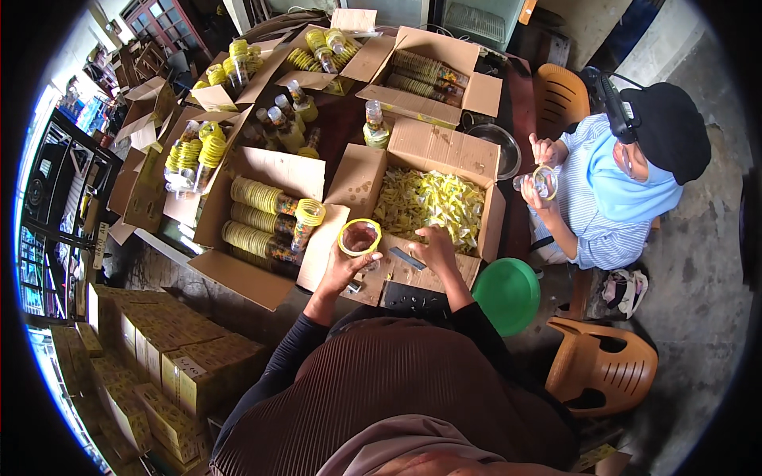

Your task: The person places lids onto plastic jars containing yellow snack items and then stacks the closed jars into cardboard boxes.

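Note:
In my left hand (343, 272) is a clear plastic cup (359, 238) with a yellow rim, tilted so its mouth faces up toward me; its inside looks dark reddish. My fingers wrap round its side. My right hand (438, 254) hovers at the near edge of an open carton, fingers bent and apart, with nothing visible between them. Beside it a flat grey bar (407, 258) lies on the cardboard flap (389, 274). That carton holds a heap of small yellow-and-white packets (429, 208). To the left, a carton contains stacked yellow-rimmed cups (258, 214), with another upright cup stack (306, 222) at its corner.
Further cartons of cups (425, 75) stand at the back, with several clear bottle-like containers (286, 119) among them. A green basin (506, 296) is at my right, near an orange chair (603, 366). A co-worker (627, 182) handles a clear cup. Closed cartons (171, 341) are piled lower left.

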Motion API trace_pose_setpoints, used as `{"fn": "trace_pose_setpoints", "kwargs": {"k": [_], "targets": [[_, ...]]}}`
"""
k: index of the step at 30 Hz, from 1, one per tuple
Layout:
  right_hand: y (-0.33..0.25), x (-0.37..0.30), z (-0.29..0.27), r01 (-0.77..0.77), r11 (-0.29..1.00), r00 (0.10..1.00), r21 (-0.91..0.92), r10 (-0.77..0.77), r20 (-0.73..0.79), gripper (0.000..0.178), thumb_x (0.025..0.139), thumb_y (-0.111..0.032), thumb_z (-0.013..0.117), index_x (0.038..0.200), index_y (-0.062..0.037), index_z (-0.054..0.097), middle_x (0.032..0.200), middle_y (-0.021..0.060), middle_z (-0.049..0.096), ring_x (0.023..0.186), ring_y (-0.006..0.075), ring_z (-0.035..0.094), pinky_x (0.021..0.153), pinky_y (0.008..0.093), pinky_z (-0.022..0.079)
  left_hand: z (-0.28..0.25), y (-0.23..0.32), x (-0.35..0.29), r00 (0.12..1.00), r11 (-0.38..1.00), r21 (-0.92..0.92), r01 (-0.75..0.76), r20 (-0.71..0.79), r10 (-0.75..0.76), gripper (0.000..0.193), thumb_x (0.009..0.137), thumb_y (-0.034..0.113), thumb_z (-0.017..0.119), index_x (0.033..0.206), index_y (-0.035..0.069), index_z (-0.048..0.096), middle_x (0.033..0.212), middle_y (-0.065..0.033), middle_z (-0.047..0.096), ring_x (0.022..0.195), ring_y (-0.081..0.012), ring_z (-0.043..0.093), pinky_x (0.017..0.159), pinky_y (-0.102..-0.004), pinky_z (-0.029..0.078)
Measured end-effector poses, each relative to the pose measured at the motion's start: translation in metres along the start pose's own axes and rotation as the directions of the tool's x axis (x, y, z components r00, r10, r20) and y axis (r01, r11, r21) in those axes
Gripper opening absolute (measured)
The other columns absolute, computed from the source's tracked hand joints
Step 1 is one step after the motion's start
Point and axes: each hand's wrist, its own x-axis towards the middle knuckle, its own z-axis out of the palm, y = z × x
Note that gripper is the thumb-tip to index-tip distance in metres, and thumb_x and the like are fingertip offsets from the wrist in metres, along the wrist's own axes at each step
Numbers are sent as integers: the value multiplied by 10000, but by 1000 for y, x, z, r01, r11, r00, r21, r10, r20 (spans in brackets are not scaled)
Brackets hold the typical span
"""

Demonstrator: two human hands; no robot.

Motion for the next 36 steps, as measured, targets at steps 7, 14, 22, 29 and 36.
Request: {"fn": "trace_pose_setpoints", "kwargs": {"k": [7, 14, 22, 29, 36], "targets": [[-9, -14, 12, 129, 973, 988, -193, -109, 110, 579, 563, -269, 863, 1050, -114, 592, 1058, 85, 543, 1052, 305, 506, 880, 427, 409, 9, -4, -14, 986, 978, -124, 165, 51, -160, 647, 758, 224, 783, 1268, 8, 450, 1048, -84, 609, 980, -217, 626, 884, -368, 498], [15, -1, 19, 79, 996, 993, 44, -82, 85, 283, 679, -106, 783, 917, -81, 631, 928, 94, 622, 890, 280, 605, 779, 381, 478, 22, -3, -24, 980, 930, -323, 175, 148, -133, 700, 838, 294, 718, 1366, 54, 326, 1065, -124, 589, 978, -252, 623, 913, -439, 500], [7, 2, -4, -91, 904, 995, 418, 102, -4, 123, 825, -21, 680, 938, -20, 631, 811, 83, 670, 727, 149, 634, 681, 270, 498, 27, -13, -21, 987, 935, -314, 163, 58, -153, 583, 947, 255, 594, 1391, 158, 228, 1207, -89, 505, 1095, -198, 526, 892, -378, 474], [-47, -4, -58, -11, 657, 995, 753, 85, -59, 227, 835, -37, 704, 1007, -22, 556, 818, 27, 606, 753, 100, 566, 687, 255, 476, 43, -7, -9, 993, 982, -149, 112, -19, -116, 611, 968, 315, 527, 1412, 131, 150, 1259, -124, 506, 1159, -237, 515, 949, -407, 436], [-58, -8, -63, -28, 523, 1000, 852, 14, 24, 108, 882, -35, 657, 984, -26, 622, 917, -4, 629, 827, 63, 557, 766, 226, 465, 43, -25, 8, 978, 970, 128, -208, 51, 203, 659, 891, 58, 645, 1335, 69, 157, 1286, -183, 458, 1196, -251, 500, 974, -366, 457]]}}
